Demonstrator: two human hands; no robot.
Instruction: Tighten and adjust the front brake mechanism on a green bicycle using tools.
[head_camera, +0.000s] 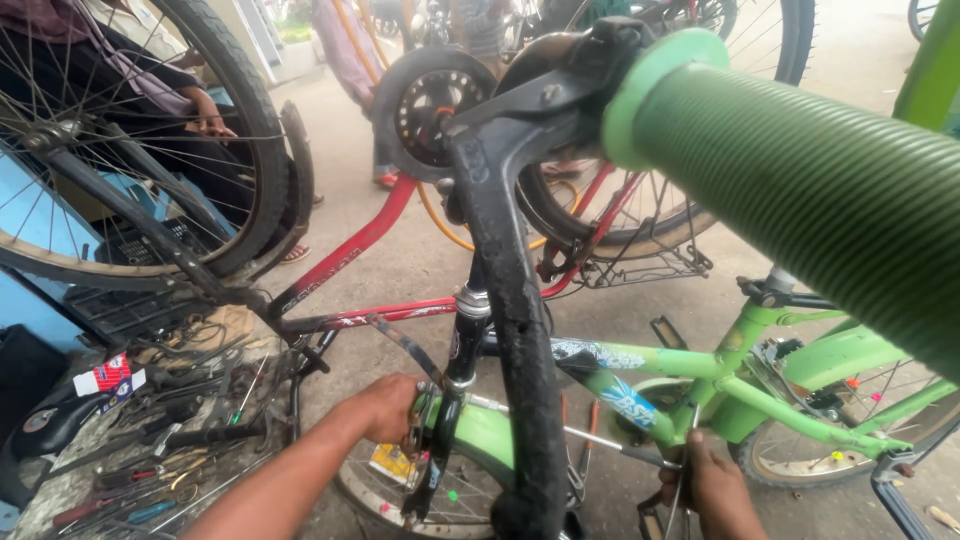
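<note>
green bike (700, 365) under both hands; stiff, heavy, best held by frame | left hand (385, 408) clasps fork (440, 440) by front wheel (440, 495) | right hand (715, 490) closed on thin tool (600, 440) | tools (160, 440) lie on floor left of left hand

Bicycles: two with frames in plain sight. One green bicycle (700, 365) at lower right, one red bicycle (350, 255) behind it at centre left.

Handlebar grips: one, green and ribbed (800, 170), upper right.

Brake levers: one, black (515, 300), centre.

Hands of the wearer: two, a left hand (385, 405) and a right hand (715, 490), at the bottom edge.

Tools: a scattered pile (170, 440) at lower left (too tangled to count).
</note>
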